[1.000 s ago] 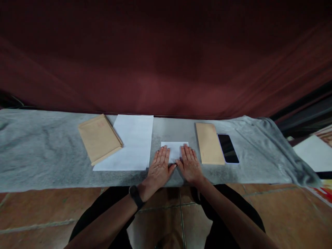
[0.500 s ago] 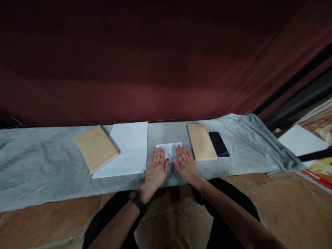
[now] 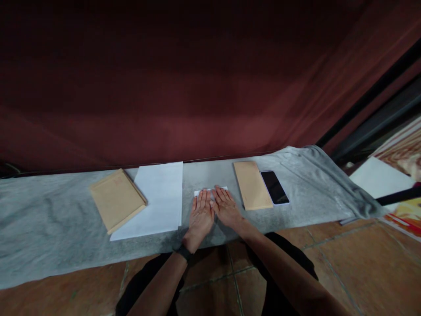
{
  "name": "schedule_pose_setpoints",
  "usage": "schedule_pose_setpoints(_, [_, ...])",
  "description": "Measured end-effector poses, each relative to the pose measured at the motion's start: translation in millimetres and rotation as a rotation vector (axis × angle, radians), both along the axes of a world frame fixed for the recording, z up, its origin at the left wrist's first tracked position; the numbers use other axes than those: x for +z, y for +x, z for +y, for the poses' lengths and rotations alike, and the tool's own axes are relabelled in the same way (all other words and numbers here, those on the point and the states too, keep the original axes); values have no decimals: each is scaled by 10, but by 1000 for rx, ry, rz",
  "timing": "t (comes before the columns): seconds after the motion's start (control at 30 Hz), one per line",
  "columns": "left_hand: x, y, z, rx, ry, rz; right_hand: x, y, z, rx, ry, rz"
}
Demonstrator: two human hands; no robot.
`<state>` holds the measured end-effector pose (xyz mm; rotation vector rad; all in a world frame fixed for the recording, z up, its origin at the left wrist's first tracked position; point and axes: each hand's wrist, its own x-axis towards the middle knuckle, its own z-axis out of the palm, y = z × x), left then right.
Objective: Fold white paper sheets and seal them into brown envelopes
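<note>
A small folded white sheet of paper (image 3: 224, 188) lies on the grey cloth, mostly covered by my hands. Flat on its left part rests my left hand (image 3: 201, 217), fingers stretched out. My right hand (image 3: 227, 212) lies flat on the right part, its fingers also extended. The two hands meet near the thumbs, over the middle of the paper. Only the paper's far edge shows beyond the fingertips. Just right of my right hand is a brown envelope (image 3: 253, 186).
Left of my hands are large white sheets (image 3: 161, 197), with a stack of brown envelopes (image 3: 117, 199) overlapping them. A phone (image 3: 275, 188) lies beside the right envelope. Grey cloth (image 3: 52, 219) covers the narrow bench; a dark red curtain (image 3: 210, 136) hangs behind it.
My hands have come together over the folded paper, the right one sliding left, so less of the paper shows. The view has shifted slightly.
</note>
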<state>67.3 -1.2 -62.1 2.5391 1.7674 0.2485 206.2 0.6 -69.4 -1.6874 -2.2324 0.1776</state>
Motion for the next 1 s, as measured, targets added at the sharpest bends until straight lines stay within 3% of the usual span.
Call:
schedule_pose_setpoints(0.4, [15, -449, 254, -45, 5, -218, 132, 274, 234, 18, 12, 33])
schedule_pose_setpoints(0.7, [262, -366, 407, -5, -30, -125, 228, 355, 405, 13, -98, 71])
schedule_pose_setpoints(1.0, [343, -379, 525, 54, -166, -91, 358, 435, 486, -37, -255, 61])
